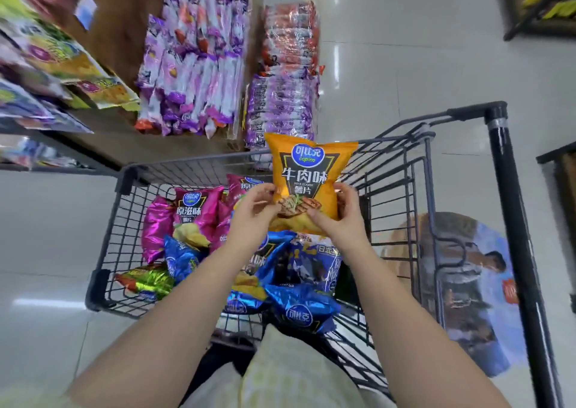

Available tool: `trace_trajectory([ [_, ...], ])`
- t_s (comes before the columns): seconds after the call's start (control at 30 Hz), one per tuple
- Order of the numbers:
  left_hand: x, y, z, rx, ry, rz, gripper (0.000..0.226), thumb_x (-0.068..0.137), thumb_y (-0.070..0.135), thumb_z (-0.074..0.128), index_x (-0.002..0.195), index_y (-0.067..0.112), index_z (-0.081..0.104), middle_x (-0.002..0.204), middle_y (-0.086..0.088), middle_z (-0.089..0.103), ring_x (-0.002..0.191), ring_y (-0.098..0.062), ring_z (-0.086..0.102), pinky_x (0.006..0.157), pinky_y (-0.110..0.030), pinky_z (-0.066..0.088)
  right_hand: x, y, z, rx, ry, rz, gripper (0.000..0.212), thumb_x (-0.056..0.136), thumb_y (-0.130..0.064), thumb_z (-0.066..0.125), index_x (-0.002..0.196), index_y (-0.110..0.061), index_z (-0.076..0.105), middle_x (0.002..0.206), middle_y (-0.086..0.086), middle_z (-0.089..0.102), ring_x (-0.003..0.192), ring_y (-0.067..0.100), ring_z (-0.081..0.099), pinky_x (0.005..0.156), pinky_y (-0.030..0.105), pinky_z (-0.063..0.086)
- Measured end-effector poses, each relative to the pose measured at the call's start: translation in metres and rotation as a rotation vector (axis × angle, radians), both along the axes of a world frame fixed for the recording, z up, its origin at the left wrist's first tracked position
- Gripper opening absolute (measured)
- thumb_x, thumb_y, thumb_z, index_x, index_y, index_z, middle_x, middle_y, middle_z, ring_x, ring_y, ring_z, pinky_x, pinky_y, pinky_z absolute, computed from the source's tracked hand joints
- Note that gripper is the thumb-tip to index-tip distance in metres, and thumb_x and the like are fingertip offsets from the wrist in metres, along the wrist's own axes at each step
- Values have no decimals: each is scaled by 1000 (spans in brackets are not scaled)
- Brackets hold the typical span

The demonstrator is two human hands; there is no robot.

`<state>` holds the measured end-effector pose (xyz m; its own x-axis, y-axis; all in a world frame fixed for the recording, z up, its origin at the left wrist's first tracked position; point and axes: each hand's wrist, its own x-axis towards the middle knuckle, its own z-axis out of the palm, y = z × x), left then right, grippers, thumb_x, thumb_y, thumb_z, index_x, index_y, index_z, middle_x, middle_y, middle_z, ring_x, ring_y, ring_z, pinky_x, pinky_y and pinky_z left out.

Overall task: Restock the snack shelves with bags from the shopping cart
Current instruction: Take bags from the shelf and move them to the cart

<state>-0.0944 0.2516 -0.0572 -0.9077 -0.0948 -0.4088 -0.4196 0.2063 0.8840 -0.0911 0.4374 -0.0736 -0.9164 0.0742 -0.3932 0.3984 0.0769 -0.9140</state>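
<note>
Fingers of the left hand pinched the lower left edge of the orange chip bag. The right hand held the lower right edge, with its fingers curled behind the bag and its thumb on the front. The bag stood upright in the air over the far end of the shopping cart, and its top reached past the cart's far rim.

A shiny grey floor lay all around. On the left stood a brown shelf, with blurry snack packs on its upper levels. Tall stacks of purple packs stood on its low part, just past the cart. A big round picture was stuck on the floor to the right of the cart.

Inside the black wire cart lay a pile of chip bags. Blue bags were near the person, pink bags were further away on the left, and one green bag lay by the left wall.
</note>
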Motion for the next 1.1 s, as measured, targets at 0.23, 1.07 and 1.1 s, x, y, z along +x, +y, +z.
trace_trajectory([
  [0.23, 35, -124, 34, 118, 99, 278, 25, 90, 8, 68, 107, 27, 66, 98, 5, 66, 85, -8, 63, 71, -20, 52, -16, -106, 38, -172, -20, 270, 65, 71, -9, 81, 124, -25, 47, 120, 3, 58, 105, 20, 62, 81, 35, 56],
  [1.07, 334, -680, 118, 204, 338, 1114, 31, 84, 7, 73, 113, 18, 69, 116, -6, 69, 104, -26, 68, 89, -56, 54, 152, -748, 131, -273, 140, 1112, 54, 82, 4, 70, 122, -24, 47, 116, 3, 58, 97, 12, 63, 76, 23, 57],
  [1.1, 332, -697, 123, 186, 350, 1128, 30, 86, 6, 70, 113, 18, 69, 117, -6, 69, 107, -27, 67, 90, -56, 54, 149, -767, 138, -284, 143, 1124, 55, 83, 4, 69, 125, -23, 46, 116, 2, 58, 98, 12, 63, 75, 23, 57],
])
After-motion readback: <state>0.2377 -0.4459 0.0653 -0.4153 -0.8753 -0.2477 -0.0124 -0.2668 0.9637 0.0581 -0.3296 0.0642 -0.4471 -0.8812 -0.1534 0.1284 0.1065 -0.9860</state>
